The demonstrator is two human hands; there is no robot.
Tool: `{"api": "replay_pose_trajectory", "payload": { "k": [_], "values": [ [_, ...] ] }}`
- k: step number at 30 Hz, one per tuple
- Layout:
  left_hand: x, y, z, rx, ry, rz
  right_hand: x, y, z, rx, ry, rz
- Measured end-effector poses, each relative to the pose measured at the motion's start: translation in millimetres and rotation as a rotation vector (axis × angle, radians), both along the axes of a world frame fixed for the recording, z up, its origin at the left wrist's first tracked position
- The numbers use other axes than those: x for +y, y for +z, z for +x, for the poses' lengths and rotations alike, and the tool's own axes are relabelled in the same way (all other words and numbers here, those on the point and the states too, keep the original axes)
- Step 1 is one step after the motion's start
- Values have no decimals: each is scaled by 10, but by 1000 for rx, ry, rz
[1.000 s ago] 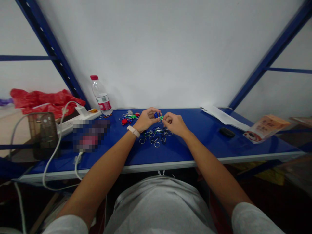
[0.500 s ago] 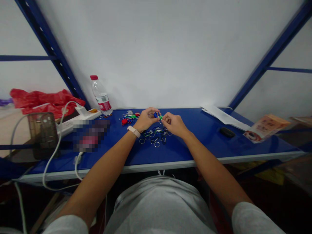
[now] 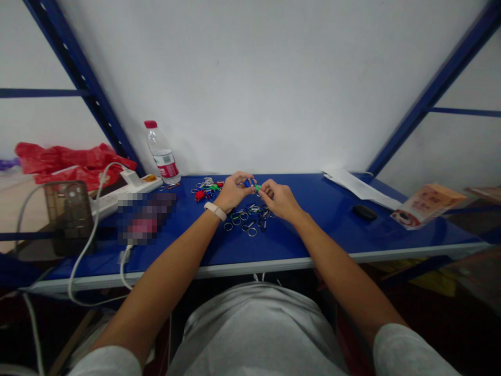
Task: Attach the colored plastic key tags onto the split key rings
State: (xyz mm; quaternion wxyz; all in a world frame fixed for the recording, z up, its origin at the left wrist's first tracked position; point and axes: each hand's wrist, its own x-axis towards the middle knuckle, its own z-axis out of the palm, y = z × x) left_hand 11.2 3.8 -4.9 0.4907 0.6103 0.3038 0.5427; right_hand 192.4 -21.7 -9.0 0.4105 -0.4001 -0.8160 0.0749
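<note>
Blue piece (image 3: 248,183) between left fingers (image 3: 251,183), green clip (image 3: 258,188) (seemingly) pinched by right fingers (image 3: 265,191)

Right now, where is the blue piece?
In the head view, the blue piece is in the left hand's fingers, beside the green piece at the right hand's fingers.
</note>
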Motion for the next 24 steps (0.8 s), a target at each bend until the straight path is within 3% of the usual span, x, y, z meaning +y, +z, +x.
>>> {"api": "replay_pose_trajectory", "payload": {
  "k": [10,24],
  "values": [
    [-32,30,14,-32,28,-79,-9,-12,-7,-104,-5,118],
    [-42,9,17,9,35,-125,-59,28,-42,-481,-154,313]
  ]
}}
